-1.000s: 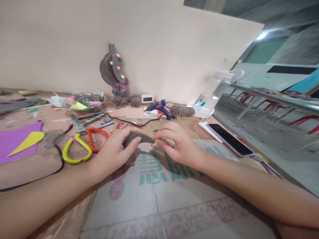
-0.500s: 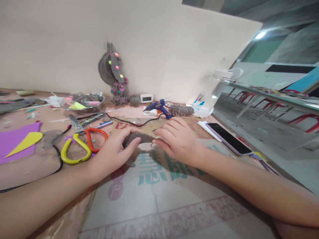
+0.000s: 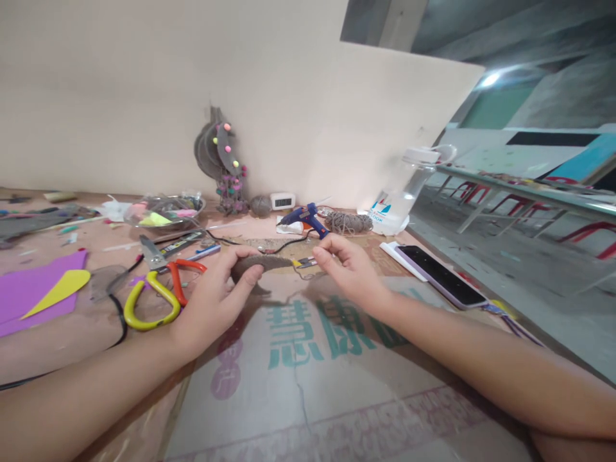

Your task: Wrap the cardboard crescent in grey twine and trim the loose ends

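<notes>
A curved grey yarn-wrapped piece is pinched in my left hand, thumb in front and fingers behind. A thin grey strand loops down from its right tip. My right hand is a short way to the right, its thumb and fingers drawn together; what they hold, if anything, is too small to make out. Just behind those fingers lies a blue glue gun. Between the hands, a small yellow-and-metal tool shows beyond the piece's tip. Printed cardboard lies beneath both hands.
Scissors with yellow and orange handles lie left, near purple sheets. Behind stand a bowl of bits, a small clock and grey yarn. Right are a phone and bottle. A decorated grey ornament hangs on the wall.
My right hand has moved away from the grey piece's tip, to the right, uncovering the small yellow-and-metal tool. My left hand still grips the piece. The view has tilted slightly upward.
</notes>
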The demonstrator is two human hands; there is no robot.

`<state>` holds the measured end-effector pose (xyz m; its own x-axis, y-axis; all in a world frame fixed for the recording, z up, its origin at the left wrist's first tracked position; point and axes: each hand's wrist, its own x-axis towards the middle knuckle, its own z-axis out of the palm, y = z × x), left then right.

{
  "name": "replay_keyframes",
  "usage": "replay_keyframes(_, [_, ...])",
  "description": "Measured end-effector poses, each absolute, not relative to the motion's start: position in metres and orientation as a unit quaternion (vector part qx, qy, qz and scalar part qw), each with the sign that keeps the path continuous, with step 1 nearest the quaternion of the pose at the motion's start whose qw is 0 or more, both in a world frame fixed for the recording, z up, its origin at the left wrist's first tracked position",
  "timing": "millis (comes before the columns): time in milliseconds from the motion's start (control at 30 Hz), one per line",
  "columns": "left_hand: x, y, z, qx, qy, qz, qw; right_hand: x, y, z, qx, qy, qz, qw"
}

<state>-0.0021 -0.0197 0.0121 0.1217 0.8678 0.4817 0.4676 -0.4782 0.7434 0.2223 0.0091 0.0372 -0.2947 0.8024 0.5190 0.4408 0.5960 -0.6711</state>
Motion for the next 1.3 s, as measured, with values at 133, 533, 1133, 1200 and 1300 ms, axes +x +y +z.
replay_keyframes(133, [-0.002,-0.018,0.014,0.746,0.435,0.478,0.161,0.219,0.004,0.032,-0.396,-0.795,0.228,0.399])
replay_keyframes(533, [-0.004,-0.015,0.010,0.729,0.463,0.467,0.190,0.253,0.056,0.028,-0.440,-0.839,0.054,0.316])
replay_keyframes(1133, [-0.004,-0.014,0.011,0.758,0.429,0.467,0.151,0.261,0.070,0.014,-0.423,-0.880,-0.046,0.211])
replay_keyframes(1200, [-0.004,-0.014,0.011,0.758,0.431,0.467,0.147,0.266,0.074,0.016,-0.452,-0.858,-0.049,0.241])
replay_keyframes(1300, [-0.005,-0.014,0.012,0.761,0.429,0.465,0.142,0.268,0.076,0.025,-0.475,-0.820,-0.041,0.318])
